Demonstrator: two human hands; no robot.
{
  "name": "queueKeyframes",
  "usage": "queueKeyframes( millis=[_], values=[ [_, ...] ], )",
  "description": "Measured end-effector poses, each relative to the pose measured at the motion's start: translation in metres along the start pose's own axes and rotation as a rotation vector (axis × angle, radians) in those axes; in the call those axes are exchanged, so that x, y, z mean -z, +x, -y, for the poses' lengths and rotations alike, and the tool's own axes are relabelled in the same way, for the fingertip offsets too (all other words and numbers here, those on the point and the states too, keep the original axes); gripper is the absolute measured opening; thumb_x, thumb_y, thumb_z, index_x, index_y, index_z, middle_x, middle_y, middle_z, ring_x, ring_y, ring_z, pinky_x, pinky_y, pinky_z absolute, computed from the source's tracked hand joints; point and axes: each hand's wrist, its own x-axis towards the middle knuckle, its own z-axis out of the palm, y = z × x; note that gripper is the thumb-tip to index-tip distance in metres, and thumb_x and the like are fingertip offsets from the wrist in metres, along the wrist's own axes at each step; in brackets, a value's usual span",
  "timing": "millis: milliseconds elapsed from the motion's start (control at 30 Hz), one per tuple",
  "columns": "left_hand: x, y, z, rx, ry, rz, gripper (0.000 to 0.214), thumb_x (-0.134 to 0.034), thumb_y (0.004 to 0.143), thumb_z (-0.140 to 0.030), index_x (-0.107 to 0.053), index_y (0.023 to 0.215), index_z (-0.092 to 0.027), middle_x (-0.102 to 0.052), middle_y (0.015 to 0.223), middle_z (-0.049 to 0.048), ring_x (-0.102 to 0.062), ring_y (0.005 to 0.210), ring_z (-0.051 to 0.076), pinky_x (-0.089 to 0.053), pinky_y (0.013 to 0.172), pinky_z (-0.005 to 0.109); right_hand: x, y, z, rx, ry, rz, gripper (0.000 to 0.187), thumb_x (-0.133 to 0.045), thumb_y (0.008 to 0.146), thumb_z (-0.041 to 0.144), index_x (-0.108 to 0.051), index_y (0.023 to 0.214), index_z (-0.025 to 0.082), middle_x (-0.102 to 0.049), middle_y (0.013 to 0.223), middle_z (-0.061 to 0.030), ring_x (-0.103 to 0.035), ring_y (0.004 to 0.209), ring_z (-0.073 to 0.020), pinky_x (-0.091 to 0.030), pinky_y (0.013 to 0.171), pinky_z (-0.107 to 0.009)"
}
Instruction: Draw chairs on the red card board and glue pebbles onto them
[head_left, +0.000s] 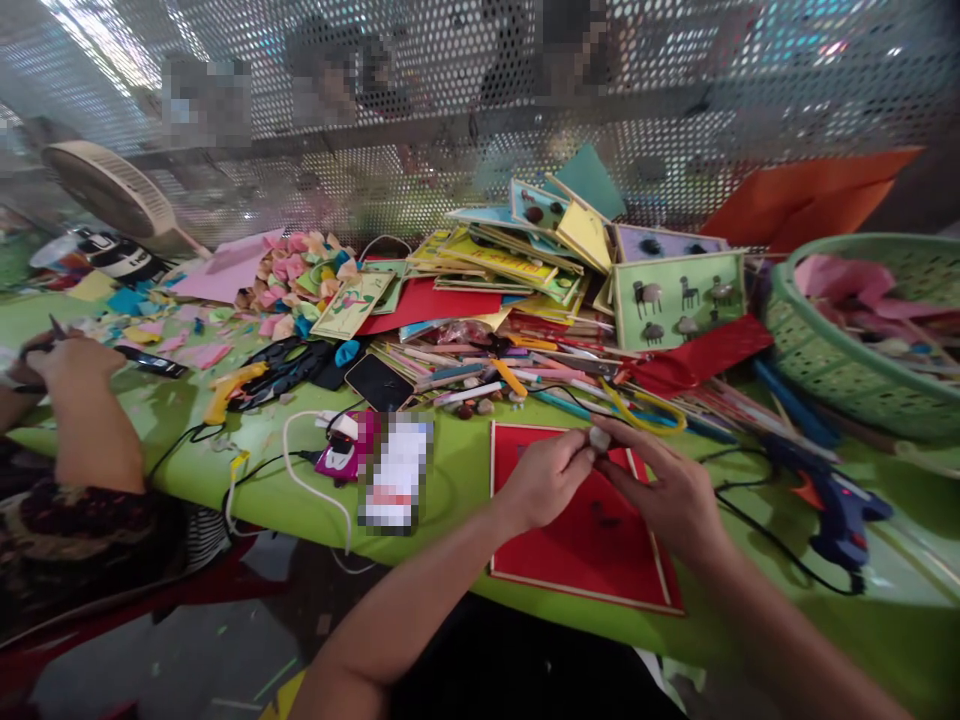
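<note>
Over a red card with a pale stick frame (547, 550), my two hands meet at a small grey pebble (599, 439). My left hand (551, 475) pinches the pebble from one side with thumb and fingertips. On the other side, the fingers of my right hand (667, 490) close on it too. A small dark figure (606, 515) shows on the red card below my hands, partly shaded. To the right of my right hand lies a blue glue gun (836, 500) with a lit red light and a black cord.
Behind the card spread pens, sticks and pebbles (480, 385), with stacked framed cards (510, 260) beyond. A green basket (855, 340) stands right. Left are a phone (397, 470), a purple charger block (346, 445), a yellow glue gun (229, 392) and another person's hands (67, 360).
</note>
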Motion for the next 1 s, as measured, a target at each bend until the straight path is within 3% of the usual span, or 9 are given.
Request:
queueKeyframes(
  millis=[267, 600, 767, 1000],
  values=[
    [0.002, 0.0001, -0.0029, 0.0, 0.055, 0.006, 0.025, -0.042, 0.105, -0.033, -0.062, 0.099, -0.019, -0.073, 0.1, 0.0076, -0.067, 0.093, 0.022, -0.05, 0.085, 0.034, 0.0008, -0.0033, 0.0019, -0.064, -0.037, 0.013, 0.04, -0.064, 0.097, 0.025, -0.069, 0.136, 0.029, -0.082, 0.116, -0.0054, -0.081, 0.098, -0.0271, -0.066, 0.082, -0.038],
    [0.0033, 0.0008, -0.0034, -0.002, 0.058, 0.021, 0.024, -0.048, 0.104, -0.036, -0.061, 0.094, -0.02, -0.071, 0.094, 0.0048, -0.065, 0.09, 0.02, -0.049, 0.083, 0.03, 0.0009, -0.0045, 0.0013, -0.022, -0.09, 0.042, 0.041, -0.06, 0.098, 0.021, -0.067, 0.137, 0.03, -0.08, 0.123, -0.0036, -0.08, 0.105, -0.0262, -0.064, 0.088, -0.036],
    [0.0028, 0.001, -0.0032, 0.009, 0.072, 0.024, 0.02, -0.044, 0.103, -0.029, -0.058, 0.091, -0.02, -0.068, 0.091, 0.0041, -0.064, 0.087, 0.02, -0.048, 0.081, 0.029, 0.001, -0.0048, 0.0016, 0.005, -0.092, 0.054, 0.039, -0.059, 0.099, 0.021, -0.067, 0.137, 0.028, -0.08, 0.125, -0.0044, -0.08, 0.106, -0.026, -0.064, 0.093, -0.037],
    [0.004, 0.0009, -0.0047, 0.007, 0.09, 0.042, 0.021, -0.043, 0.104, -0.031, -0.056, 0.091, -0.021, -0.068, 0.092, 0.0046, -0.064, 0.088, 0.02, -0.048, 0.082, 0.03, 0.0019, -0.0031, 0.0038, -0.039, -0.052, 0.033, 0.037, -0.062, 0.097, 0.023, -0.071, 0.132, 0.03, -0.081, 0.12, -0.004, -0.081, 0.101, -0.028, -0.066, 0.088, -0.039]
  ],
)
